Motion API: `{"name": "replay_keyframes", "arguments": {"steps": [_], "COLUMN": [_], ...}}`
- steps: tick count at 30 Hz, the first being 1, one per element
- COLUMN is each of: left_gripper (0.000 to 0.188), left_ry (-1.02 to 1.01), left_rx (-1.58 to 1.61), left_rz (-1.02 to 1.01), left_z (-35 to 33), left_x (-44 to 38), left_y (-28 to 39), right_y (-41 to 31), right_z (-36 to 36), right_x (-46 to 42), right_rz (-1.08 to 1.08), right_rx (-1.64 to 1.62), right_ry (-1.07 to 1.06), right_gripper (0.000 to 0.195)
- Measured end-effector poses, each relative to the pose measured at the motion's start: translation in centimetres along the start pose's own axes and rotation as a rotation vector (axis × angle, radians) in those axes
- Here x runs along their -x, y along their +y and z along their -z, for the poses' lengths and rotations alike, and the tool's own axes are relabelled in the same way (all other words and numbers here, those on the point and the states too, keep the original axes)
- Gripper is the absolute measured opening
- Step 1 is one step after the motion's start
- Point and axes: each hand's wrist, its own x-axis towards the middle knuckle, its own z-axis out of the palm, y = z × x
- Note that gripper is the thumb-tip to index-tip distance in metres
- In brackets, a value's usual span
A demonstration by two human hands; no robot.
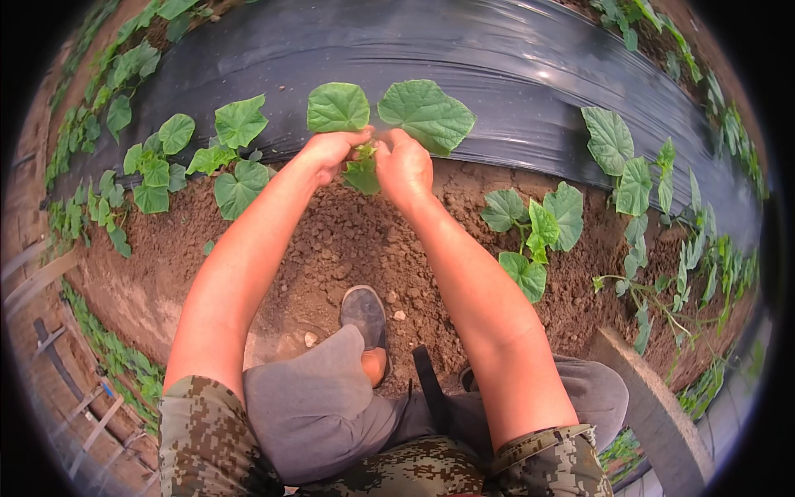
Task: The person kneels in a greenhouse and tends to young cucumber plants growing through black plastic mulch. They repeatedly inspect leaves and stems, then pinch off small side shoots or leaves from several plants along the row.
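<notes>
A young cucumber plant [362, 176] stands at the edge of the planting bed, straight before me. My left hand [335, 154] grips it from the left, thumb and fingertips pinched at its centre just under a broad leaf [338, 107]. From the right, my right hand [405, 163] pinches the same plant, its fingers curled beside a larger leaf [426, 115]. The fingertips of both hands nearly meet. Small, paler young leaves show between them. The stem and whatever lies within the fingers are hidden.
Black plastic mulch film [472, 56] covers the bed behind the plant. Brown crumbly soil [348, 236] slopes toward my shoe [363, 314]. More cucumber seedlings grow at left [239, 186] and right [543, 227]. A concrete post or board [658, 404] stands at lower right.
</notes>
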Motion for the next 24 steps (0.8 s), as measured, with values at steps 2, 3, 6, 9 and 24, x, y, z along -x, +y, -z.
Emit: {"name": "replay_keyframes", "arguments": {"steps": [2, 3, 6, 9, 24], "left_gripper": [0.025, 0.026, 0.028, 0.029, 0.028], "left_ry": [-0.004, 0.006, -0.005, 0.066, 0.070], "left_rx": [0.004, -0.001, 0.022, 0.009, -0.575], "left_rz": [0.004, 0.005, -0.003, -0.040, -0.740], "left_z": [-0.7, -0.7, -0.3, -0.3, -9.8], "left_x": [0.3, 0.2, -0.4, -0.8, 2.1], "left_y": [0.4, 0.4, 0.5, 0.4, 2.2], "right_y": [0.3, 0.4, 1.4, 2.8, 8.4], "right_z": [0.6, 0.9, 1.3, 2.1, 22.0], "right_x": [0.0, 0.3, 1.2, 2.6, 3.6], "right_rz": [-0.015, -0.013, 0.056, 0.117, 0.113], "right_rx": [0.031, 0.031, 0.049, 0.102, -0.163], "right_ry": [-0.011, -0.023, -0.013, 0.020, 0.544], "right_gripper": [0.023, 0.023, 0.023, 0.020, 0.023]}}
